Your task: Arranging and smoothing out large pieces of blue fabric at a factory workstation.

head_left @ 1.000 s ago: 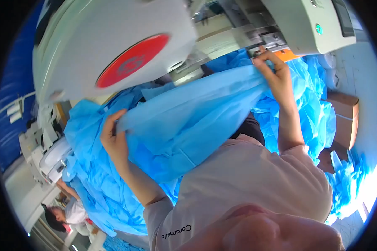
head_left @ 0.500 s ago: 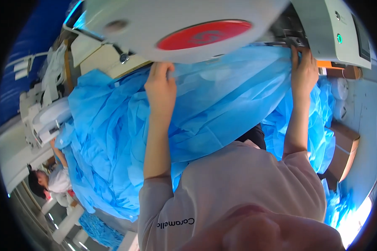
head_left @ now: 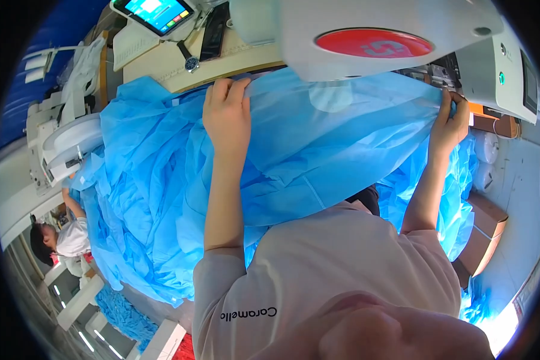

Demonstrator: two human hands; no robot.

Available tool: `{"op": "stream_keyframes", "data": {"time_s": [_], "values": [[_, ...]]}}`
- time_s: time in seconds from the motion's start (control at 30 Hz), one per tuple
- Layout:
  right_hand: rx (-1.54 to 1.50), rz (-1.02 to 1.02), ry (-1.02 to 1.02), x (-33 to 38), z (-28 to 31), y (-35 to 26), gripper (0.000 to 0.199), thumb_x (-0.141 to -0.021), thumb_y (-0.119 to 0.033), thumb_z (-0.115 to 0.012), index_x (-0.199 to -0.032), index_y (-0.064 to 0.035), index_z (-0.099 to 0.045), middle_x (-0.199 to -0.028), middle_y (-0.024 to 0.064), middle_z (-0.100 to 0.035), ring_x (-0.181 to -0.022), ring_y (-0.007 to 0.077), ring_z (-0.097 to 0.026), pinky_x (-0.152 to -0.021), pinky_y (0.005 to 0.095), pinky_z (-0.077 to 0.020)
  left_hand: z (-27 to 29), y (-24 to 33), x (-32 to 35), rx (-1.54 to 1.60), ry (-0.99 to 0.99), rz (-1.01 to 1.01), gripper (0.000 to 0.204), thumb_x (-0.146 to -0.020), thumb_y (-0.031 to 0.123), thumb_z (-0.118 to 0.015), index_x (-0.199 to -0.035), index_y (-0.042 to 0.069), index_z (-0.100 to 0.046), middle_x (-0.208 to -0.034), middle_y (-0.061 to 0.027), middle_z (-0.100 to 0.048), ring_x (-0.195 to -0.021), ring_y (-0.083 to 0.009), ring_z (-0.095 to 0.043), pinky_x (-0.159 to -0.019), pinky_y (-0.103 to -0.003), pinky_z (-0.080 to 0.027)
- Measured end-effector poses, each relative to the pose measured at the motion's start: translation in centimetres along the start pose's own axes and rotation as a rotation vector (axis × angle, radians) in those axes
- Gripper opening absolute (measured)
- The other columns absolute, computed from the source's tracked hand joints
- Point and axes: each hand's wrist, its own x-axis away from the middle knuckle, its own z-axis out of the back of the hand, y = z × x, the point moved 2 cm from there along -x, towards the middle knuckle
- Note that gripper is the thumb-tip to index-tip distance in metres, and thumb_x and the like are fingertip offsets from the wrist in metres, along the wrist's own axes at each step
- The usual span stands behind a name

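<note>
A wide piece of thin blue fabric (head_left: 342, 129) is stretched between my hands, across the front of a white sewing machine (head_left: 366, 18) with a red oval. My left hand (head_left: 227, 117) has its fingers curled and pressed on the fabric's upper edge, left of the machine head. At the far right corner of the cloth, my right hand (head_left: 450, 123) pinches the edge between thumb and fingers, just below the machine's metal parts (head_left: 438, 73). A round, paler patch shows on the fabric under the machine head. The needle area is hidden.
A large heap of blue fabric (head_left: 144, 198) lies left of me. On the cream tabletop (head_left: 246, 57) are a wristwatch (head_left: 191, 63) and a dark phone (head_left: 215, 33), near a lit screen (head_left: 156, 12). Cardboard box (head_left: 486, 231) stands right; another person (head_left: 60, 237) sits far left.
My right hand has moved slightly right and down, away from the machine's metal parts, drawing the fabric corner along. My left hand keeps its hold. The view has shifted, showing the phone and screen.
</note>
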Motion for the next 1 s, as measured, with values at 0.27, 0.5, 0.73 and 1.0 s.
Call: {"op": "stream_keyframes", "data": {"time_s": [0.27, 0.5, 0.73, 1.0], "values": [[0.085, 0.107, -0.007, 0.2, 0.1, 0.0, 0.013, -0.085, -0.016, -0.066, -0.087, -0.0043, -0.062, -0.082, 0.009, -0.063, -0.077, 0.0254, -0.06, -0.069, 0.0336, -0.0457, 3.1, -0.7, 2.9, -0.057, -0.109, 0.284, 0.019, -0.079, 0.004, -0.059, -0.097, 0.009, -0.063, -0.088, -0.009, -0.061, -0.076, -0.0292, -0.06, -0.062, -0.038, -0.049], [0.146, 0.205, -0.009, -0.4, -0.8, -0.8, 0.012, -0.081, -0.016, -0.068, -0.082, -0.0064, -0.061, -0.081, 0.0062, -0.062, -0.077, 0.0274, -0.058, -0.068, 0.0368, -0.0447, 1.7, -0.9, 3.6, -0.003, -0.144, 0.356, 0.018, -0.083, 0.005, -0.055, -0.1, 0.009, -0.061, -0.094, -0.0105, -0.064, -0.076, -0.0305, -0.062, -0.061, -0.038, -0.049], [0.472, 0.09, -0.142, 0.4, 3.9, 5.6, 0.015, -0.086, -0.021, -0.062, -0.086, -0.0061, -0.059, -0.084, 0.0073, -0.062, -0.078, 0.0272, -0.057, -0.069, 0.0362, -0.045, 1.8, 4.6, 3.1, 0.194, -0.131, 0.01, 0.014, -0.086, 0.009, -0.055, -0.098, 0.006, -0.06, -0.082, -0.0122, -0.06, -0.073, -0.0351, -0.058, -0.064, -0.043, -0.046], [-0.318, -0.713, -0.305, 6.8, 12.9, 16.1, 0.023, -0.092, -0.025, -0.058, -0.096, -0.0027, -0.059, -0.083, -0.0025, -0.055, -0.074, 0.0062, -0.048, -0.066, 0.0215, -0.0391, 2.1, 6.0, 4.6, 0.68, -0.75, 0.205, 0.011, -0.087, 0.011, -0.058, -0.091, 0.001, -0.057, -0.084, -0.0151, -0.061, -0.075, -0.0345, -0.059, -0.064, -0.037, -0.047]]}}
